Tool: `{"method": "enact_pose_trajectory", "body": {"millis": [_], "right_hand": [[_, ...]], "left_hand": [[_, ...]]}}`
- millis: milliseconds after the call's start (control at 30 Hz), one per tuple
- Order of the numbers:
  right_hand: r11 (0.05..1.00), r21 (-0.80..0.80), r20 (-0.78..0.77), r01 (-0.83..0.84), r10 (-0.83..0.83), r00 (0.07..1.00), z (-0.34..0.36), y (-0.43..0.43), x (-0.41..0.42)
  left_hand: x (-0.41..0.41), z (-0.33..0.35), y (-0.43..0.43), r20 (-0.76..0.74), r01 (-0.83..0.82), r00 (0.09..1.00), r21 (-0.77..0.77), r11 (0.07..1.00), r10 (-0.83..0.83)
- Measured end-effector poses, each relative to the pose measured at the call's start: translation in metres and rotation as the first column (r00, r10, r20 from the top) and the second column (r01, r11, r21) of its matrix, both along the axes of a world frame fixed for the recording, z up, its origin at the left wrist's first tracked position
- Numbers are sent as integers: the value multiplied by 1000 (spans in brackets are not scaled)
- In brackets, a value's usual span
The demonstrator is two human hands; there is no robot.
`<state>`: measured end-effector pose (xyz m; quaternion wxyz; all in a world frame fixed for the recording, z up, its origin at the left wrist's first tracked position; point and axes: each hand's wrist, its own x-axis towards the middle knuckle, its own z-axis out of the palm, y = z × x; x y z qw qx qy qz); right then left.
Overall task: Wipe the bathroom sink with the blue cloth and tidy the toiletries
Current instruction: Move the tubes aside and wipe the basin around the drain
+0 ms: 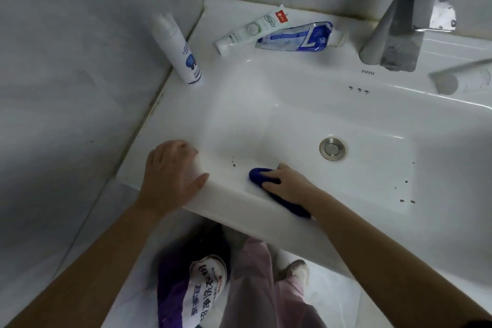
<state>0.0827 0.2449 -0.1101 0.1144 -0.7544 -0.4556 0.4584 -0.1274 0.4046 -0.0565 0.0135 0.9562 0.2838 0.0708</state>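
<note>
Here, looking down through the head camera, I see a white bathroom sink (306,82) set into a grey tiled corner. The right hand (286,184) reaches into the basin at its near wall, fingers curled over the bunched blue cloth (258,175) and pressing it against the porcelain. The cloth's tail trails back under the wrist toward the front rim. The left hand (170,176) lies on the sink's front left corner, fingers spread and relaxed with the thumb along the edge, holding nothing, and I take it to be bracing. I judge the wiping to be under way but far from finished. A few dark specks (233,164) sit on the basin floor just beside the cloth, and more specks (407,201) are scattered at the basin's far right, well apart from the hand. The drain (332,148) sits between the two patches. The basin shows no wet streaks that I can make out, so I cannot tell how much has already been wiped. The toiletries look untouched. A white spray bottle (183,53) stands in the left corner against the wall. A green-and-white tube (253,29) and a crumpled blue-and-white tube (300,37) lie loose on the back ledge, touching each other. Another pale tube (463,82) lies to the right of the tap (394,34), partly cut off by the frame edge. Both halves of the task are left to finish.
</note>
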Motion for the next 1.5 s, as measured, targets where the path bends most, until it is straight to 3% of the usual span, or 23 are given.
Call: {"method": "enact_pose_trajectory", "body": {"millis": [133,300,433,567,700,733,867,933,1033,1100,1167,1300,1333,1400,1500], "right_hand": [[999,30,-123,-18,22,992,11,-7,2],[986,61,146,154,-161,976,-14,-2,14],[969,217,-95,122,-104,990,-12,70,-27],[965,237,-204,-113,163,965,2,41,-17],[987,148,81,62,-74,994,-12,17,8],[984,156,85,90,-104,991,-14,28,4],[963,244,-256,117,-53,965,5,80,-40],[965,255,-308,59,23,951,15,73,-40],[979,200,-158,-26,58,986,0,28,-5],[983,170,25,74,-79,997,-13,12,14],[977,175,67,125,-138,988,-21,27,10],[969,218,-280,120,-55,958,-1,70,-34],[972,218,-309,83,-12,951,7,66,-35],[984,177,-262,4,43,964,8,44,-19],[993,109,8,49,-50,999,-6,15,14]], "left_hand": [[-9,-15,4,36,-77,996,-96,992,81],[-9,-17,7,68,-57,996,-97,994,64],[-9,-17,7,61,-79,994,-109,991,86],[-10,-16,8,35,-83,996,-113,990,87],[-10,-16,7,44,-94,994,-128,987,100],[-10,-16,7,39,-100,994,-129,987,106],[-10,-17,8,27,-99,994,-109,989,102],[-10,-17,8,27,-97,995,-103,990,100],[-10,-16,7,48,-95,994,-116,989,101],[-10,-17,7,49,-91,994,-104,990,96],[-10,-17,8,41,-93,994,-102,990,97],[-11,-18,6,41,-103,993,-106,989,108],[-11,-17,6,48,-102,993,-103,989,107],[-11,-17,7,58,-95,993,-100,990,101],[-12,-17,7,58,-92,993,-109,990,99]]}}
